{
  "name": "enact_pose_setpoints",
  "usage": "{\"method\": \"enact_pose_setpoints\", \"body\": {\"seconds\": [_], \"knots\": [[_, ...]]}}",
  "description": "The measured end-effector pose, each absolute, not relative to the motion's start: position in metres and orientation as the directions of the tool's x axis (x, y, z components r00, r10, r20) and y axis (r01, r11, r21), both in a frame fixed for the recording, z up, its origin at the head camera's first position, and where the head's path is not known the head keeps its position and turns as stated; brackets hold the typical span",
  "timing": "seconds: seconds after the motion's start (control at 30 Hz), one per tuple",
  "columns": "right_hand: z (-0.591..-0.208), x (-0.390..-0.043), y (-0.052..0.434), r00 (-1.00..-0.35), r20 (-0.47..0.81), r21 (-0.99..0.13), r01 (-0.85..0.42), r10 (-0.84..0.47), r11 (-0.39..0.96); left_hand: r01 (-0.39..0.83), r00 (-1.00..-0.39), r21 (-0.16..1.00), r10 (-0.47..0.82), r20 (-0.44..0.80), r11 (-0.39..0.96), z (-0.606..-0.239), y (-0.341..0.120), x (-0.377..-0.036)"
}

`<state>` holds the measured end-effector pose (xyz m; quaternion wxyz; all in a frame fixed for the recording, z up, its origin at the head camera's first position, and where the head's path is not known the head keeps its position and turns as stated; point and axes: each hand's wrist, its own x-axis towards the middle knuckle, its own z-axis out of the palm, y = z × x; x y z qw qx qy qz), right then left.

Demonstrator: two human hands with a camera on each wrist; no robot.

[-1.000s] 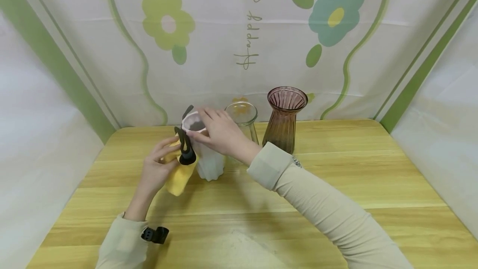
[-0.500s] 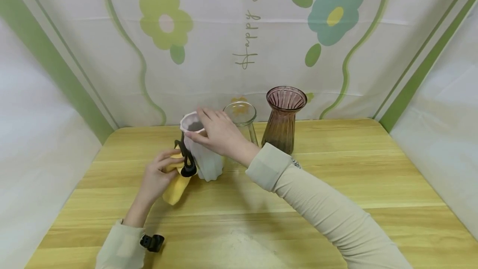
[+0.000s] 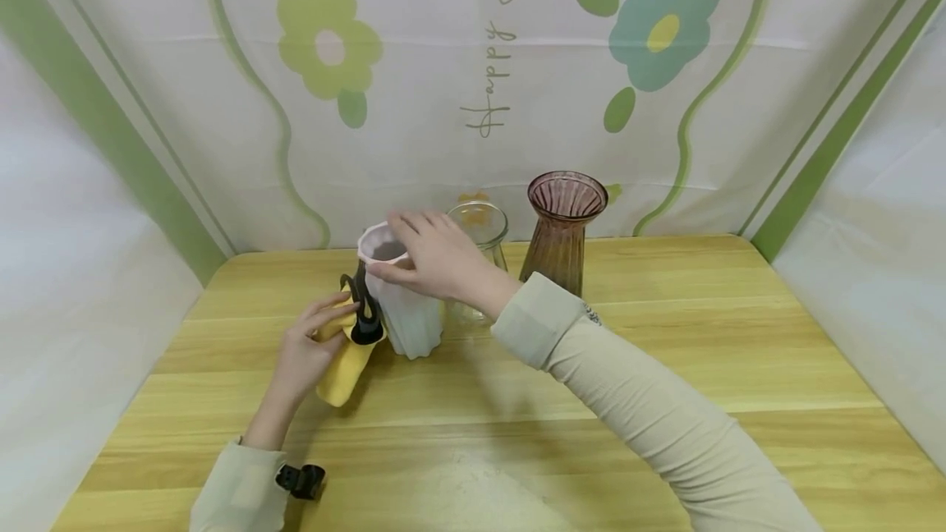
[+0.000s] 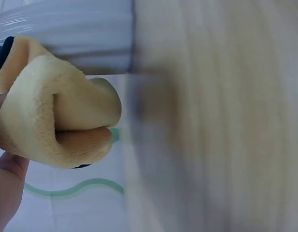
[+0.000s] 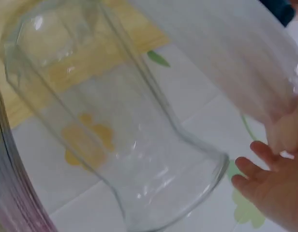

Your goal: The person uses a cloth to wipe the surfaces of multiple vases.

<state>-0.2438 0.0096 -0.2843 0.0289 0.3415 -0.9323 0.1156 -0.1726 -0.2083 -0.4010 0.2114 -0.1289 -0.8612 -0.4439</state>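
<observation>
A white ribbed vase [image 3: 405,320] stands upright on the wooden table [image 3: 665,351]. My right hand [image 3: 434,259] grips its rim from above; in the right wrist view my fingers [image 5: 265,181] curl by the white vase [image 5: 236,63]. My left hand [image 3: 306,345] holds a folded yellow cloth [image 3: 342,364] against the vase's left side, with a black strap-like piece [image 3: 362,312] beside it. In the left wrist view the yellow cloth [image 4: 57,116] is bunched in my palm [image 4: 6,186].
A clear glass vase [image 3: 484,230] stands just behind the white one, close up as a clear vase [image 5: 115,121] in the right wrist view. A purple ribbed glass vase [image 3: 563,232] stands to its right. A flowered backdrop [image 3: 480,89] walls the table.
My left hand has slid the yellow cloth a little down the white vase's left side. The right hand has stayed on the rim.
</observation>
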Motion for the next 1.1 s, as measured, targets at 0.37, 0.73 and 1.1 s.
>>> {"method": "enact_pose_setpoints", "body": {"seconds": [0.37, 0.73, 1.1], "knots": [[-0.281, -0.253, 0.016, -0.704, 0.068, -0.230, -0.700, -0.707, 0.676, 0.572, -0.773, 0.675, 0.030, 0.634, 0.467, -0.382, -0.197, -0.175], [-0.285, -0.245, 0.011, -0.728, 0.135, -0.258, -0.680, -0.672, 0.686, 0.604, -0.745, 0.635, 0.058, 0.664, 0.481, -0.376, -0.198, -0.179], [-0.291, -0.235, 0.000, -0.778, 0.187, -0.239, -0.628, -0.600, 0.740, 0.561, -0.777, 0.607, 0.107, 0.620, 0.563, -0.381, -0.203, -0.179]]}}
